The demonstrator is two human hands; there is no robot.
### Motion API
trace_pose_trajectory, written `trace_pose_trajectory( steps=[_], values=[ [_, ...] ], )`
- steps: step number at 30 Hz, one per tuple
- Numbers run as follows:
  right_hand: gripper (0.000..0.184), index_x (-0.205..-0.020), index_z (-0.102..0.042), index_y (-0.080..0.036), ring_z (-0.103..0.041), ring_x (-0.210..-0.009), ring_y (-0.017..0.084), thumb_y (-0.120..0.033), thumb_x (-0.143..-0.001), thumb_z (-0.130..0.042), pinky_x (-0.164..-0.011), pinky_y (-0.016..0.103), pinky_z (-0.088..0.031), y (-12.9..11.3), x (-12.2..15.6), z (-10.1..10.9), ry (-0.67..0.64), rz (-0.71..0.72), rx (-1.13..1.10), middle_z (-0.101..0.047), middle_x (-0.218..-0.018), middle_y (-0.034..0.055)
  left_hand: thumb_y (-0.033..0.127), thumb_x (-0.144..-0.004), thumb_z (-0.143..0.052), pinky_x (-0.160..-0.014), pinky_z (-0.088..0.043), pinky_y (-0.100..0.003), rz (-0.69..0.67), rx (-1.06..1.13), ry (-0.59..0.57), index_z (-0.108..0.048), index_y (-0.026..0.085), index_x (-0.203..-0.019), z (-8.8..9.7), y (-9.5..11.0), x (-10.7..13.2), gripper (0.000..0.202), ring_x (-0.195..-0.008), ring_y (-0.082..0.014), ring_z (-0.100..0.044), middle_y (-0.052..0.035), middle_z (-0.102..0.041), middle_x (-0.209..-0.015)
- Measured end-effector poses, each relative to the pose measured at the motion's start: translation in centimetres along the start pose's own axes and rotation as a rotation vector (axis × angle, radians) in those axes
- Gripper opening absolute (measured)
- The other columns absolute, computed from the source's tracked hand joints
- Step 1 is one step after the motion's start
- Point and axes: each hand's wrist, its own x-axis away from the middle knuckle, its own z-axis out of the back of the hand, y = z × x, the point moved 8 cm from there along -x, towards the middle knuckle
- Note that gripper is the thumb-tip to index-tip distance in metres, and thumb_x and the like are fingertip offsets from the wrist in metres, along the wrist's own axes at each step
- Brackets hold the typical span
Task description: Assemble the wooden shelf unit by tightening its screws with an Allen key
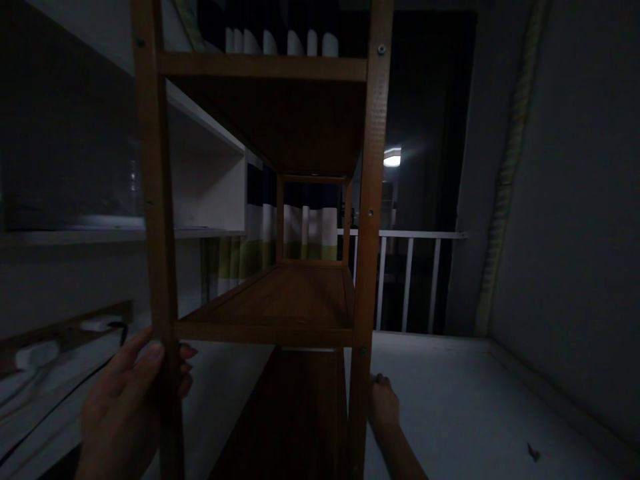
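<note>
A tall brown wooden shelf rack (265, 333) stands upright right in front of me, seen end-on, with several levels. My left hand (133, 393) is wrapped around its left front post, just below the middle shelf board; the fingertips show on the inner side. On the other side, my right hand (384, 400) is closed at the right front post, a little lower than that shelf. Its fingers are partly hidden behind the post. The shelf boards that show hold nothing I can make out in the dim light.
At left, a white wall shelf (220, 193) sits above a power strip (75, 330) with plugs and cables. Striped curtains (310, 230) hang behind the rack. A white railing (407, 280) crosses a dark window. On the white surface at right lies a small dark scrap (533, 453).
</note>
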Motion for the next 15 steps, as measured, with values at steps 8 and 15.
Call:
trace_pose_trajectory(
  steps=[8,15],
  values=[
    [0.032,-0.091,-0.062,-0.014,-0.052,-0.092,0.020,-0.005,-0.078,-0.035,-0.069,0.024,-0.044,0.24,0.37,0.30,0.025,0.036,0.010,-0.057,-0.094,0.0121,0.043,-0.036,-0.078,-0.035,-0.043,-0.017,0.000,0.005,-0.075,-0.054,0.024,-0.094,0.10,-0.35,-0.36,0.065,-0.042,-0.0089,-0.050,0.0068,-0.061,-0.054],
    [0.033,-0.092,-0.061,-0.015,-0.053,-0.088,0.018,-0.005,-0.078,-0.033,-0.067,0.022,-0.042,0.30,0.63,0.87,0.040,0.036,-0.010,-0.057,-0.091,0.0108,0.045,-0.045,-0.074,-0.036,-0.043,-0.017,-0.037,-0.012,-0.091,-0.054,0.023,-0.096,0.11,-0.08,-0.16,0.059,-0.043,-0.0087,-0.050,0.0059,-0.060,-0.057]
  ],
)
